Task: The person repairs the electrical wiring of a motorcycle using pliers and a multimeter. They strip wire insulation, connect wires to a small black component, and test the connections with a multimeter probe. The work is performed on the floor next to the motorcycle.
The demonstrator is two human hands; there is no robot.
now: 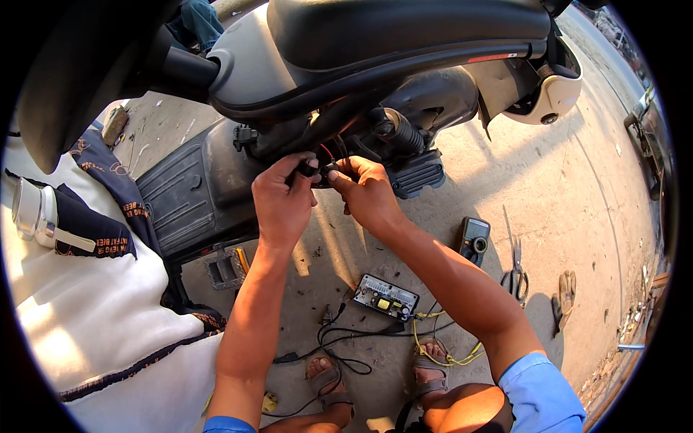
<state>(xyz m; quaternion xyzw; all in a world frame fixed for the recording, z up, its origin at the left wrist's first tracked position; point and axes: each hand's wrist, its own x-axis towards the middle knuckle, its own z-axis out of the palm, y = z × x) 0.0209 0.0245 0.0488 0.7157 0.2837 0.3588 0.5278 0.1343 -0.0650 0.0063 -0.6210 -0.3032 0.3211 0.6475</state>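
Under the seat of an electric scooter [404, 36], my two hands meet in front of its frame. My left hand [283, 189] is closed, pinching a small black connector [308, 170] between thumb and fingers. Close beside it, my right hand [364, 189] is closed too, its thumb and forefinger pressed on a small dark piece that is mostly hidden. A red wire [326, 151] and dark wires run down from the frame toward my fingertips. Whether the two pieces touch cannot be made out. A black coil-spring shock absorber [398, 131] sits just right of my hands.
On the ground lie an opened charger with a bare circuit board [386, 297], black cables [339, 333], yellow wires [451, 357], a multimeter [473, 239], scissors [516, 270] and a glove [564, 299]. A white padded cover [86, 289] drapes at left; a white helmet [559, 94] hangs behind.
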